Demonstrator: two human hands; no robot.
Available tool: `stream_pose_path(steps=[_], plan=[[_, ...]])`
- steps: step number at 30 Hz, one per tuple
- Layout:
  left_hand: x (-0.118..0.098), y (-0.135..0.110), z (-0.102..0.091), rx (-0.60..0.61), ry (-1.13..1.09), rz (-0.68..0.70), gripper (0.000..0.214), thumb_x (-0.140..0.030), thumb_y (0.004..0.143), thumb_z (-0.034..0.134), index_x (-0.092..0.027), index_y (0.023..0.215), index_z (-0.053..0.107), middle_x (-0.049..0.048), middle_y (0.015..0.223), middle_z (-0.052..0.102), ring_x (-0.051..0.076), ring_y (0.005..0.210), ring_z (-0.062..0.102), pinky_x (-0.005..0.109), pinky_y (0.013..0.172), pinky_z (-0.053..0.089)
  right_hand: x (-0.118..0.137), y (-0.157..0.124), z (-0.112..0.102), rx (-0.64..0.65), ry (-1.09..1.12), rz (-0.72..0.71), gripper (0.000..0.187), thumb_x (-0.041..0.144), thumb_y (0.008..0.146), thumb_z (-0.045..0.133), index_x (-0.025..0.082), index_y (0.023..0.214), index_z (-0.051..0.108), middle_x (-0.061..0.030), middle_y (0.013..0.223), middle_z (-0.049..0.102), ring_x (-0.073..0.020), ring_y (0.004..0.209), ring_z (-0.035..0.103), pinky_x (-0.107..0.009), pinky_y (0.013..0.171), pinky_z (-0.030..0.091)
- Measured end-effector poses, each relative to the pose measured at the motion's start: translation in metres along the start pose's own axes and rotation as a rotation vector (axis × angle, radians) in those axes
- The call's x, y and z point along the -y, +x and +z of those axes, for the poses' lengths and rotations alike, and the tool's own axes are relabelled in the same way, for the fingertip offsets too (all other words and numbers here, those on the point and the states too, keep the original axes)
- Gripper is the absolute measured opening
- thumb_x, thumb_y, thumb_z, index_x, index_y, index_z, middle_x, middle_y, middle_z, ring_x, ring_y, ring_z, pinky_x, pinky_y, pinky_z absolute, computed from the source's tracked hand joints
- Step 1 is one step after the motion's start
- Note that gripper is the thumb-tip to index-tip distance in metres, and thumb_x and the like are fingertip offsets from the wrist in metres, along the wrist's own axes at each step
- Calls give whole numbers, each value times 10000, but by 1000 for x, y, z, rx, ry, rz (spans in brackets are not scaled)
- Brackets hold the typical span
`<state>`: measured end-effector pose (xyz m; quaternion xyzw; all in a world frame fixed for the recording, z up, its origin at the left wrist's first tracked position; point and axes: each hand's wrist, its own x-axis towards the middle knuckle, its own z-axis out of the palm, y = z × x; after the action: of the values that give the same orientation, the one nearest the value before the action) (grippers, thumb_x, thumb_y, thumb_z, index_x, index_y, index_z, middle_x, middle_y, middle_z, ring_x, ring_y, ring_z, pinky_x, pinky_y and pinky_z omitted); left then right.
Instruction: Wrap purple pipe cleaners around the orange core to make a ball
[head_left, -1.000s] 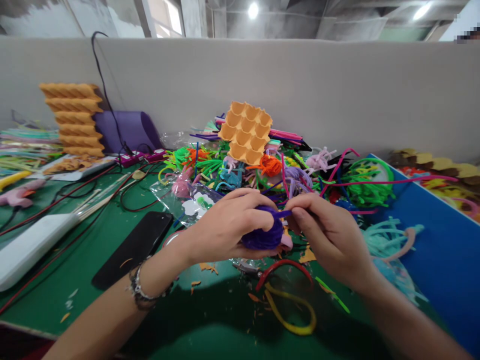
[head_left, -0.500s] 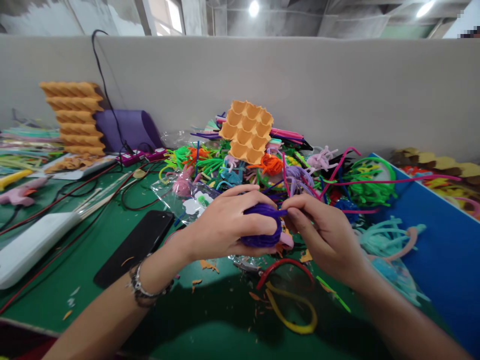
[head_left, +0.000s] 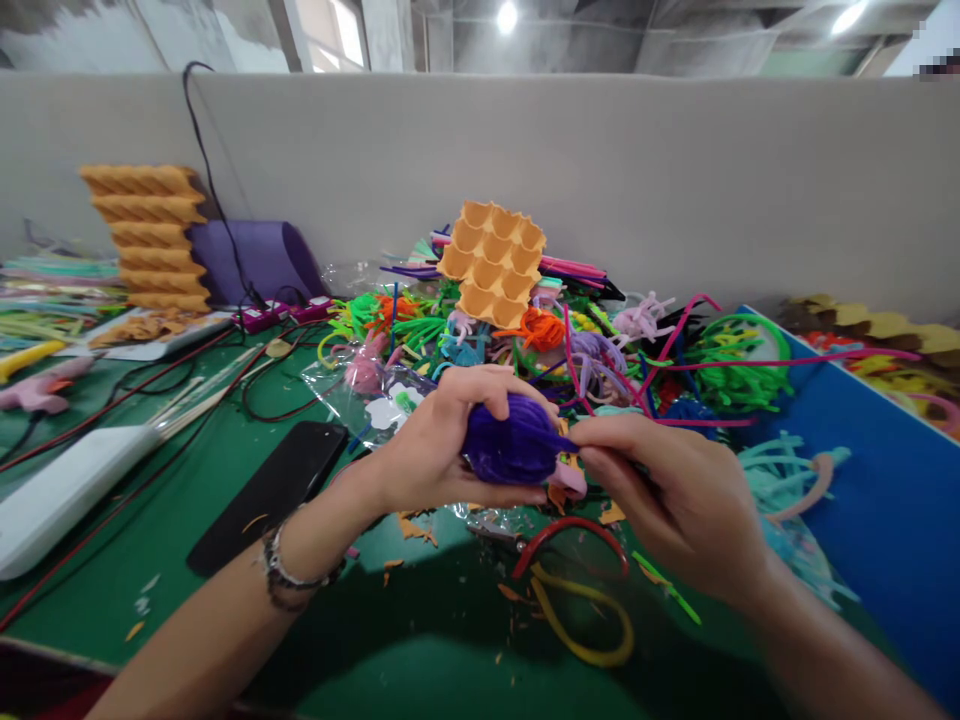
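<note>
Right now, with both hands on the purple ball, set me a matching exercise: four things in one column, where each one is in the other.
Things:
1 purple ball
2 black phone
3 orange cup tray
4 yellow loop

Places:
a on top of the colourful pile
b in the left hand
c on the green mat, nearer the camera than the right hand
d flat on the mat, left of the left hand

Pairs: 1-b, 2-d, 3-a, 4-c

A purple pipe-cleaner ball (head_left: 514,450), fuzzy, tightly wound and roughly round, sits cupped in the left hand (head_left: 431,450), which wraps it from 9 o'clock. Its loose strand (head_left: 562,440) juts out at 3 o'clock, pinched by the right hand (head_left: 675,500). A pink piece (head_left: 570,480) touches it at 5 o'clock.
</note>
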<state>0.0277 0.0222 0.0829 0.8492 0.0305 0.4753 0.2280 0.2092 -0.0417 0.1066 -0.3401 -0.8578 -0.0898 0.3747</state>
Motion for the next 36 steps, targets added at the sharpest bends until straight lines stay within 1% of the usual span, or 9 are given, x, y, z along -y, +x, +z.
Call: stream_pose_path(steps=[7, 10, 14, 17, 20, 22, 28, 32, 36], plan=[[1, -3, 2, -18, -231, -74, 406, -197, 700, 719, -235, 870, 352, 21, 939, 576, 180, 933, 596, 339, 829, 465, -1, -3, 10, -55, -98, -6, 166, 193, 922, 386, 195, 842, 531, 25, 641, 658, -71, 495, 574, -178, 453, 390], [2, -6, 10, -90, -508, -232, 372, -212, 729, 692, -241, 872, 351, 6, 933, 571, 157, 907, 594, 290, 772, 491, -2, -5, 21, -181, -234, -37, 182, 192, 921, 388, 182, 836, 549, 0, 631, 668, -97, 527, 597, -205, 497, 410], [2, -11, 29, -311, -812, -544, 418, -367, 697, 715, -250, 932, 389, -50, 821, 535, 68, 638, 560, 168, 568, 462, -2, -7, 29, -263, -367, -39, 171, 157, 900, 412, 142, 905, 582, -42, 656, 689, -132, 544, 616, -243, 541, 443], [0, -10, 39, -455, -955, -712, 486, -449, 659, 715, -237, 1004, 446, -37, 802, 556, 103, 690, 576, 226, 654, 490, -2, -5, 27, -175, -248, 52, 223, 135, 890, 401, 141, 1026, 578, -71, 836, 718, -149, 691, 667, -242, 626, 498], [-2, -5, 40, -496, -1010, -803, 419, -519, 697, 632, -185, 924, 522, 5, 773, 599, 163, 780, 595, 291, 727, 492, -2, -1, 20, 2, -47, 137, 317, 113, 889, 356, 168, 1160, 511, -71, 1040, 686, -154, 883, 664, -246, 720, 523], [-3, -2, 39, -499, -1027, -866, 384, -535, 740, 562, -176, 874, 539, 15, 752, 614, 177, 791, 601, 313, 740, 492, -2, 0, 16, 54, 41, 193, 314, 120, 886, 356, 175, 1169, 479, -75, 1073, 672, -160, 916, 659, -254, 724, 531], [-9, 2, 34, -503, -1097, -1017, 375, -536, 815, 436, -189, 774, 572, 13, 766, 634, 148, 754, 603, 297, 768, 502, -1, 1, 12, 57, 234, 319, 107, 188, 867, 471, 185, 972, 492, -47, 879, 707, -157, 829, 683, -196, 599, 529], [-14, 5, 31, -528, -1108, -1037, 422, -541, 843, 366, -187, 800, 592, 36, 913, 653, 176, 923, 601, 311, 853, 489, -3, 0, 8, 96, 315, 301, 189, 188, 846, 532, 173, 1034, 528, -44, 974, 697, -141, 876, 669, -183, 660, 529], [-17, 7, 31, -573, -1148, -1044, 430, -531, 848, 346, -185, 807, 597, 49, 936, 654, 185, 950, 600, 321, 871, 491, -2, 0, 7, 72, 263, 252, 224, 118, 841, 513, 188, 1044, 576, -36, 1005, 684, -121, 840, 660, -195, 673, 522]])
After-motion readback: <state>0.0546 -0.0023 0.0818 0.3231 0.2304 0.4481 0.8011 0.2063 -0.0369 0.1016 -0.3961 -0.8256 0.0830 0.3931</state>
